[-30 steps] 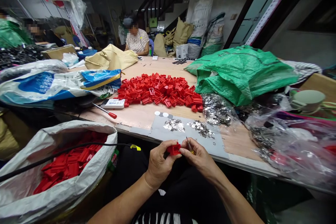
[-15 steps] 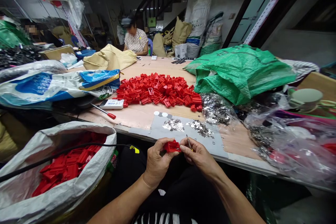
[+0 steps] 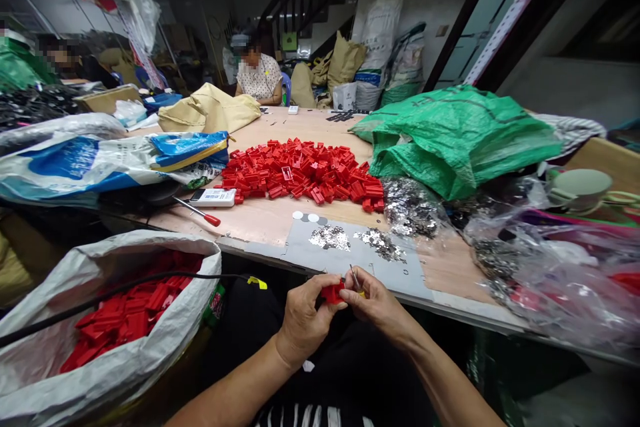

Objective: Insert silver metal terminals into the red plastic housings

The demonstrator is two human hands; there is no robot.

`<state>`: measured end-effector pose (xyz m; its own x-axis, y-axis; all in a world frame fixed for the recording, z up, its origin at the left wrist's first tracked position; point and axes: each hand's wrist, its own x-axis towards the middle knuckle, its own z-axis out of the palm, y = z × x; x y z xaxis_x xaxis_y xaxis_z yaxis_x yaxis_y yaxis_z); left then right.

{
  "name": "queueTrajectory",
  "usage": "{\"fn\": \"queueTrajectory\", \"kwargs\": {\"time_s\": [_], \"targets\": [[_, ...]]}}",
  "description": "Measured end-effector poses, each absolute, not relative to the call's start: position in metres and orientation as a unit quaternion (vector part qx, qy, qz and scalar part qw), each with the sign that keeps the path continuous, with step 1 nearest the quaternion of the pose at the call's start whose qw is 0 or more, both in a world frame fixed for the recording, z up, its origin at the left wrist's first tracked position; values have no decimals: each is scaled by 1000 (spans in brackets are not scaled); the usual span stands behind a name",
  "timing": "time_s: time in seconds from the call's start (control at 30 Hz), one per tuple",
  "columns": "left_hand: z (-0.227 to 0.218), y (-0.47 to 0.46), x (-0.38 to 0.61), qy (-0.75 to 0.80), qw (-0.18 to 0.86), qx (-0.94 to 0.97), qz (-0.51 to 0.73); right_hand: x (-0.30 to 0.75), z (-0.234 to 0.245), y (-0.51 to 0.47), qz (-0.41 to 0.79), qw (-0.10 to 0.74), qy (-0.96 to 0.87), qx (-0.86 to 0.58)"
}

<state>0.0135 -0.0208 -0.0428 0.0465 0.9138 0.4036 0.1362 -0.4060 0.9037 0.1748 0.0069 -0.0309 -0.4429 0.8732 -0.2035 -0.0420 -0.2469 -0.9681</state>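
Hands [image 3: 309, 317] [image 3: 381, 302] dropped | red plastic piece [image 3: 333, 292] half-hidden | metal pin [image 3: 355, 277] tip unclear

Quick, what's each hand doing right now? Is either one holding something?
Left hand: closed, holding a red plastic piece.
Right hand: closed, pinching a thin metal tool.

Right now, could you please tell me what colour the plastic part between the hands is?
The plastic part is bright red, best seen in the head view.
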Motion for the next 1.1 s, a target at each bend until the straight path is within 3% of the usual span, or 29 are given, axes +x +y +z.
{"fn": "queueTrajectory", "kwargs": {"time_s": [0.33,0.53,0.67,0.77,0.87,1.0,1.1], "targets": [[-55,-24,14,376,379,651,540,184,-44,-4,725,324,-484,-368],[-59,-20,10,369,493,586,527,183,-47,-7,756,328,-443,-355],[-63,-17,8,308,629,451,554,176,-48,-8,780,332,-397,-351],[-65,-13,8,305,659,371,578,173,-45,0,758,316,-436,-368],[-67,-8,7,345,639,328,604,176,-40,21,615,307,-569,-451],[-69,-1,3,387,608,309,621,182,-39,53,276,277,-732,-558],[-70,1,1,397,602,308,620,181,-43,70,167,230,-771,-570]]}}
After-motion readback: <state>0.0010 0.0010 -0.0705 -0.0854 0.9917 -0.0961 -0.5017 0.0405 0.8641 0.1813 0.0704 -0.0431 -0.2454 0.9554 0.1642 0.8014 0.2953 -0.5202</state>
